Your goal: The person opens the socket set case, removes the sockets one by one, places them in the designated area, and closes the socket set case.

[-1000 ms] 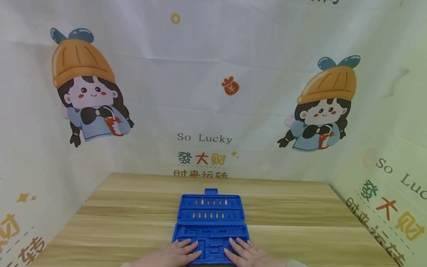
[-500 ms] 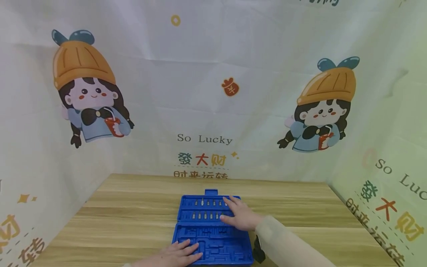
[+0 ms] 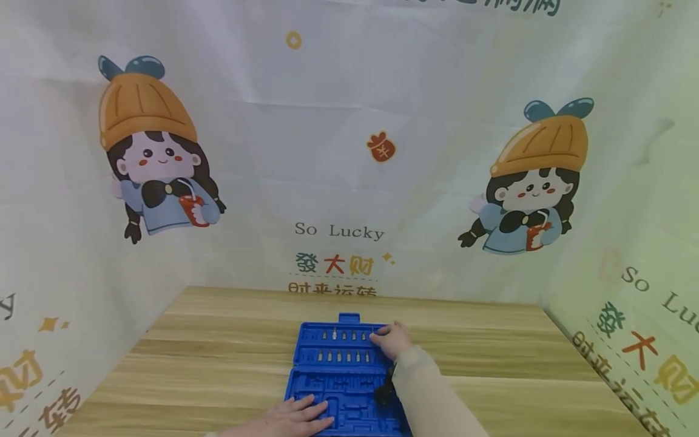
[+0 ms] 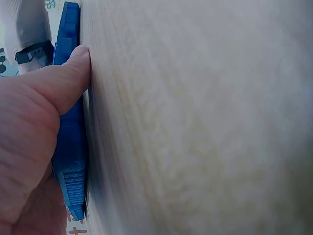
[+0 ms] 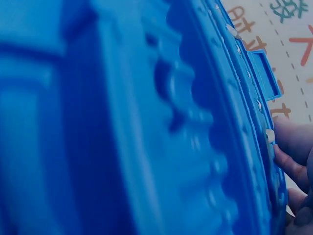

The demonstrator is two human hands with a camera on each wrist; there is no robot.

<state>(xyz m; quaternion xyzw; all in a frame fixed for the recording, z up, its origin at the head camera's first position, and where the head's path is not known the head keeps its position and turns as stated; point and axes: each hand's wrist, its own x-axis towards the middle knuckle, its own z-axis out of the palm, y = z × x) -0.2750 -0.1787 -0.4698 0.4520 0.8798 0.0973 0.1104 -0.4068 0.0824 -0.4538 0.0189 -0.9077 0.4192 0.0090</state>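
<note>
A blue plastic tool case (image 3: pixel 344 321) lies unfolded on the wooden table. Short metal screwdriver bits (image 3: pixel 338 356) stand in two rows in its far half. The moulded hollows of the near half show bare blue plastic. My left hand (image 3: pixel 295 419) rests on the near half's left side, fingers spread; in the left wrist view its thumb (image 4: pixel 73 78) lies along the case's outer side. My right hand (image 3: pixel 393 340) is at the far half's right end. In the right wrist view its thumb and forefinger pinch the end bit (image 5: pixel 270 136) of the far row.
The wooden table (image 3: pixel 218 340) extends to both sides of the case. A printed cloth (image 3: pixel 262 152) hangs behind it and at both sides. A black device (image 3: pixel 384 388) on my right wrist overlaps the case's near half.
My right hand has left the near half, reached forward over the far half's right side, and closed its fingers at the end bit. My left hand keeps its place.
</note>
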